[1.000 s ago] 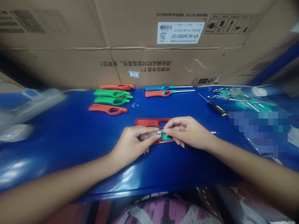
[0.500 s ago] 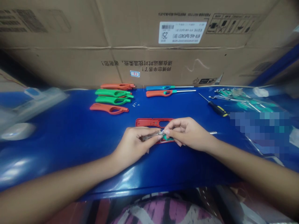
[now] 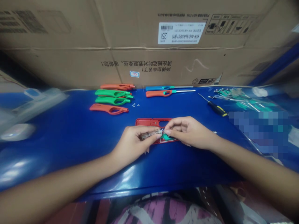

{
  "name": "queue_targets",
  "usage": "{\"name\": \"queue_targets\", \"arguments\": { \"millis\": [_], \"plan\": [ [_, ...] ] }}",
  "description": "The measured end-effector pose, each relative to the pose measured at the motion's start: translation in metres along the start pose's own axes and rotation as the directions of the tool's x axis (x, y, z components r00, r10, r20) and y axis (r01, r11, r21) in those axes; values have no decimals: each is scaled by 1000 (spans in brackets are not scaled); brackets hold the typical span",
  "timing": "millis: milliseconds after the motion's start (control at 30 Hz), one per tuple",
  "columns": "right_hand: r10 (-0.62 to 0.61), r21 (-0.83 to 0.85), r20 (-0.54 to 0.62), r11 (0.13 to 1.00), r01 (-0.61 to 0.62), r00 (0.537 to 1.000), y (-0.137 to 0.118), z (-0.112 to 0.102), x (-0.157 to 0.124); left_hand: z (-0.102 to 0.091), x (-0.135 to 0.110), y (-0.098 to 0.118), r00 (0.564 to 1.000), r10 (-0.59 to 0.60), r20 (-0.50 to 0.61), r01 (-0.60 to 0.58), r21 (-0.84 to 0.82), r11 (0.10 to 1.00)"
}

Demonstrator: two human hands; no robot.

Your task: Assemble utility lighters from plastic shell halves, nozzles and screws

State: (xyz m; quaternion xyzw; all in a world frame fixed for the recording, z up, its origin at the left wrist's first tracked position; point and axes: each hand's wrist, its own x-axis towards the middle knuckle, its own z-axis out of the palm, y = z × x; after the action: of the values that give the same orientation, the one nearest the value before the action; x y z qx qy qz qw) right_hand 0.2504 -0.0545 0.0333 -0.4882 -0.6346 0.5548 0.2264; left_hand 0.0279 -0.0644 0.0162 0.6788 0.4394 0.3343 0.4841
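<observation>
My left hand (image 3: 129, 144) is closed around a translucent lighter fuel tank (image 3: 147, 135), its valve end pointing right. At that end the thumb and fingers of my right hand (image 3: 189, 132) are pinched together, beside a small white piece (image 3: 162, 129). My right fingertips hide what they grip. Beneath both hands lie two red lighter shell halves: the far red half (image 3: 146, 122) shows its inside, and the near red half (image 3: 171, 141) holds a green part (image 3: 166, 137) and a thin pale wire. A metal tube tip (image 3: 215, 132) shows past my right wrist.
Green lighter shells (image 3: 108, 100) and orange shells (image 3: 105, 107) lie at the back left. Two long-nosed lighters (image 3: 161, 93) sit behind my hands. To the right are a screwdriver (image 3: 217, 109) and a bag of green parts (image 3: 247, 101). Cardboard (image 3: 79, 62) walls the back.
My right fingertips have shifted very slightly at the tank's valve end, where the white piece now sticks up more plainly. My left hand still holds the tank in nearly the same place.
</observation>
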Motion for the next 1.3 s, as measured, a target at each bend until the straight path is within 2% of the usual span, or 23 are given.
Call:
{"name": "queue_targets", "arguments": {
  "millis": [133,467,700,833,967,1067,1200,1300],
  "plan": [
    [-46,-28,-28,999,46,999,4,2,2,0,0,0,1000,23,-4,-23,13,1000],
    [-18,-11,-45,1000,18,999,4,4,2,0,-1,0,996,84,31,-85,47,995],
    [21,-25,10,999,-21,1000,-2,2,0,-6,3,3,993,87,78,-98,141,985],
    [28,6,39,1000,-28,999,-4,1,-2,-15,4,11,972,204,117,-230,290,929],
    [46,-25,32,999,-45,998,-5,0,-3,-22,1,17,937,285,203,-349,483,803],
    [51,-38,21,998,-50,998,-5,0,-3,-23,-1,17,924,276,263,-379,551,743],
    [62,-40,16,997,-62,998,-5,1,-2,-21,-1,13,920,259,294,-386,572,724],
    [71,-53,15,996,-70,997,-5,1,-2,-20,-1,10,929,223,295,-358,565,743]
  ]
}}
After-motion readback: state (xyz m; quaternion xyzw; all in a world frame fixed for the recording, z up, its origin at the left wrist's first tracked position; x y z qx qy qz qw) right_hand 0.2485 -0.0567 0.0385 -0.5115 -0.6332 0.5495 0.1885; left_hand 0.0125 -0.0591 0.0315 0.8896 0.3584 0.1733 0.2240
